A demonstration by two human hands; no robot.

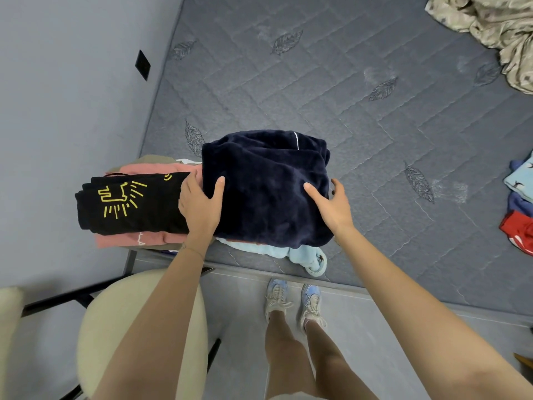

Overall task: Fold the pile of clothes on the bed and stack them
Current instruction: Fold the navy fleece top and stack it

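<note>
Navy fleece bundle [265, 192], folded to a thick square, sits at the near edge of the bed [346, 96], on top of a light blue garment [288, 252] that shows beneath its near side.

Left grip [199, 209]: thumb laid over the top face, fingers wrapped down the left side and out of sight. Right grip [331, 206]: thumb on top, fingers curled round the right edge. Both are closed on the bundle from opposite sides. I judge this is so the layers stay pressed together and do not spring open, since plush this thick will not hold a crease by itself.

Finished stack just left of the bundle: a black shirt [129, 203] with a yellow line drawing on a pink garment [129, 239], with more layers under it. It sits at the bed's near-left corner, touching my left wrist. I cannot make out what carries it.

Step in hand, as I read it: squaring the fleece, then either adding it to the stack or leaving it as the base of a second one. The two-sided hold suits a lift without unfolding.

Remaining work: blue [519, 180] and red [516, 229] pieces lie loose at the right edge of the bed, well apart from me. A beige printed cloth [490, 27] is crumpled at the far right — bedding or clothing, I cannot tell.

Risk: the stack is tall and soft, so a heavy fleece set off-centre could tip it.
</note>
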